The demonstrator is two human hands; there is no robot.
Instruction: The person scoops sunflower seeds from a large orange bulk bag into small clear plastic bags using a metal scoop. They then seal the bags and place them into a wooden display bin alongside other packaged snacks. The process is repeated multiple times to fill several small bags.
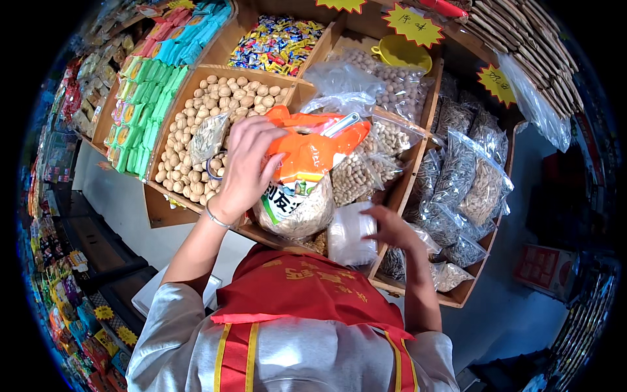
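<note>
My left hand is at the left side of a large orange-and-clear printed plastic bag, its thumb spread from the fingers. Pale seeds or nuts show through the bag's lower part. A silvery handle sticks out of its top; what it belongs to is hidden. My right hand, blurred, reaches to the right edge of a stack of clear plastic bags, thumb and fingers apart. Whether it grips any bag is unclear. Behind these lie clear bags of peanuts in shells.
A wooden divided bin surrounds my hands. Its compartments hold walnuts with a small clear bag on top, wrapped candies, a yellow plastic basin, and bagged sunflower seeds. Green packets stand at the left.
</note>
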